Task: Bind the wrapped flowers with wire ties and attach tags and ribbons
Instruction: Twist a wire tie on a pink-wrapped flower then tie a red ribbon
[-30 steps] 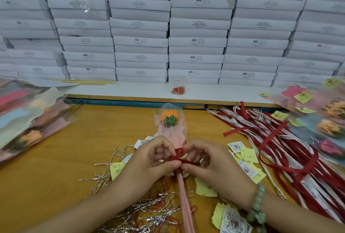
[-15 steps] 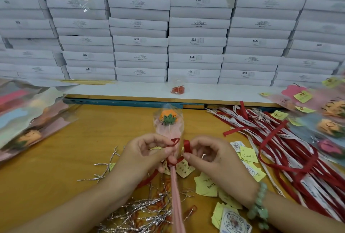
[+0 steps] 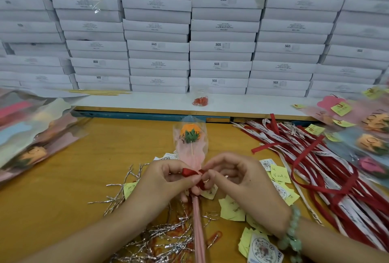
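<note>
A wrapped flower (image 3: 190, 136) with an orange bloom in clear and pink film lies on the wooden table (image 3: 63, 189), its pink stem (image 3: 199, 231) pointing towards me. A red ribbon (image 3: 189, 172) is wound around the neck of the wrap. My left hand (image 3: 166, 180) pinches a red loop of that ribbon. My right hand (image 3: 242, 180) pinches the ribbon at the knot from the other side. Both hands meet over the stem just below the film.
Silver wire ties (image 3: 155, 239) lie scattered near my left forearm. Yellow and printed tags (image 3: 277, 174) lie to the right. A heap of red and white ribbons (image 3: 328, 170) fills the right side. Wrapped flowers lie at left (image 3: 31, 136) and far right (image 3: 370, 136). White boxes (image 3: 221, 31) stack behind.
My hands have drawn together again at the stem, working the red ribbon into a loop on the left side. The flower has shifted slightly away from me.
</note>
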A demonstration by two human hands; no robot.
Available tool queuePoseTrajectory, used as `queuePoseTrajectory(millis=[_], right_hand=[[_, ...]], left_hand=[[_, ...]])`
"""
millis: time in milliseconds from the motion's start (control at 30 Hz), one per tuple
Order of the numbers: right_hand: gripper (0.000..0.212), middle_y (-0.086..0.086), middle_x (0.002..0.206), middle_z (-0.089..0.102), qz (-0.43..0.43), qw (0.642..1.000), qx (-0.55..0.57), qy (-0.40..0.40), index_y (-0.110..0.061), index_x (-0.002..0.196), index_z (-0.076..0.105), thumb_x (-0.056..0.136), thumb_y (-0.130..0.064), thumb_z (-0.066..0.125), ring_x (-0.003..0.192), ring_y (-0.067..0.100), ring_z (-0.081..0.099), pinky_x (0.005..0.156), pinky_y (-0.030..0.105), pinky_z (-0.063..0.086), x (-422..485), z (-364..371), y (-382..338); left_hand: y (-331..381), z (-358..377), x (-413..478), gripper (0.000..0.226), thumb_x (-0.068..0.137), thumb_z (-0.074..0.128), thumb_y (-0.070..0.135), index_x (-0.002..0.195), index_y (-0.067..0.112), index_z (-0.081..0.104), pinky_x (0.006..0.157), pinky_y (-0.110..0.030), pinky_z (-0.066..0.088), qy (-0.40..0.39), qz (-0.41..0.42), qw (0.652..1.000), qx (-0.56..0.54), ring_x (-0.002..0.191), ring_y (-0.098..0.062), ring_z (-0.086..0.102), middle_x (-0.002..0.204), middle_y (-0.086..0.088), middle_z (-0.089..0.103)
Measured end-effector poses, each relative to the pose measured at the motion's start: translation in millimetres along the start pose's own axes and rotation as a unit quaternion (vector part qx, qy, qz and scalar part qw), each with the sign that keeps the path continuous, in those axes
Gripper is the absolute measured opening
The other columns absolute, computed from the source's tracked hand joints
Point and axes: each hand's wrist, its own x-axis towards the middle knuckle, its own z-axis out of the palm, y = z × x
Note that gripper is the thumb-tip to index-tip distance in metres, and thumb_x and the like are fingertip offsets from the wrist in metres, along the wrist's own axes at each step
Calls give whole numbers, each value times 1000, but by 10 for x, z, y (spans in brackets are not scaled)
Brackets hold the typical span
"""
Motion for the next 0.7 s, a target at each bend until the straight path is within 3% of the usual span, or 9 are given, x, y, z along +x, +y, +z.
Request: queuePoseTrajectory(millis=[67,200,267,333,400,500,600,700], right_hand=[[16,-11,92,72,0,998,-55,27,-28,94,71,90,-14,66,78,12,68,63,37,57,14,-15,8],[11,-18,82,70,7,995,-101,-13,-31,92,74,88,-22,70,72,1,64,53,14,42,28,-19,18],[9,-18,77,70,-5,994,-109,-7,-29,86,74,86,-21,72,71,1,64,54,17,44,30,-22,7],[9,-16,75,70,-21,993,-114,11,-28,82,73,85,-20,73,74,6,65,59,29,48,33,-27,-10],[8,-13,74,69,-38,993,-105,24,-26,80,72,85,-19,73,73,10,64,57,32,47,29,-27,-34],[5,-11,74,69,-60,994,-90,10,-24,81,74,84,-20,74,71,12,63,54,25,46,0,1,-70],[5,-14,75,71,-58,993,-96,-21,-25,83,77,85,-23,74,72,11,63,57,28,50,-23,31,-69],[3,-16,73,70,-51,992,-115,-26,-25,79,78,79,-23,79,72,8,63,57,15,45,-22,43,-52]], left_hand=[[-13,-14,-4,18,69,75,25,75,8,76,51,-17,50,-4,1,1000,-4,54,-12,62,69,-13,73],[-21,-6,-24,11,74,74,20,81,12,76,55,-18,52,-24,13,1000,-3,68,-17,69,75,-11,74],[-31,0,-21,3,81,72,8,81,10,74,55,-19,52,-19,21,1000,0,71,-18,70,75,-11,73],[-40,2,-18,8,84,68,-2,86,5,68,53,-20,52,-2,25,1000,2,70,-18,70,76,-11,73],[-35,5,-18,10,85,67,-6,87,3,64,52,-19,52,17,25,1000,-4,68,-16,70,76,-13,72],[-37,-4,-10,12,82,69,-7,80,4,69,54,-18,52,41,33,999,-8,63,-13,69,79,-13,71],[-38,-22,-3,19,79,72,-6,74,13,73,59,-20,54,48,35,998,-5,64,-17,70,77,-8,72],[-20,-14,-14,18,77,75,-3,75,15,75,62,-19,54,38,43,998,18,66,-17,70,77,-8,74]])
